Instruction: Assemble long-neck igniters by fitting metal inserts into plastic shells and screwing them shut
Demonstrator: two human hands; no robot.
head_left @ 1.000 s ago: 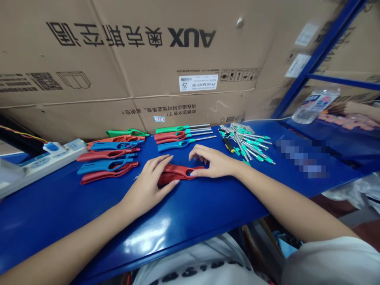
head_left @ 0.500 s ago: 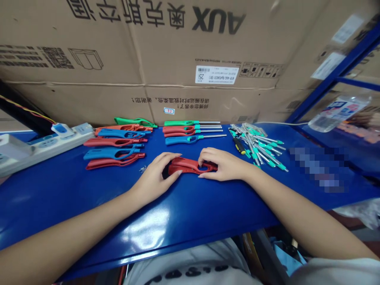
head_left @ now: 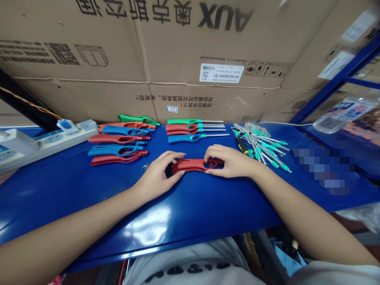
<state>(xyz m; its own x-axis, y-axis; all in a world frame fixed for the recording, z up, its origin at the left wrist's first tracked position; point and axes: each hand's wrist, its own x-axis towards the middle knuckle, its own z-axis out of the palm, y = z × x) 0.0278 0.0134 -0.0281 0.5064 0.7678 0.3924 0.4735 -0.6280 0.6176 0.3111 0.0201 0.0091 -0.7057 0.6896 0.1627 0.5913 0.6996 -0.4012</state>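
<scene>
A red plastic casing (head_left: pixel 192 164) lies on the blue table in front of me, between my hands. Fingers and thumb of my left hand (head_left: pixel 162 171) grip its left end. At its right, looped end, my right hand (head_left: pixel 227 161) pinches the casing, a finger at the loop. Just left of my left hand are small metal pins (head_left: pixel 145 166). Behind it, red, blue, orange and green casings (head_left: pixel 114 149) are stacked. Lighters with metal rods (head_left: pixel 185 138) lie in a row beyond the held casing. To the right is a heap of metal rods with teal parts (head_left: pixel 264 148).
A white power strip (head_left: pixel 52 143) runs along the left side. A large cardboard box (head_left: pixel 166 51) stands at the back. A yellow-and-black tool (head_left: pixel 242 146) lies by the rods. At right are a plastic bottle (head_left: pixel 344 114) and a blue shelf frame (head_left: pixel 323 93).
The view has shifted slightly, moving the scene a little to the right. The red casing has turned slightly between my hands, and its upper side shows more smoothly.
</scene>
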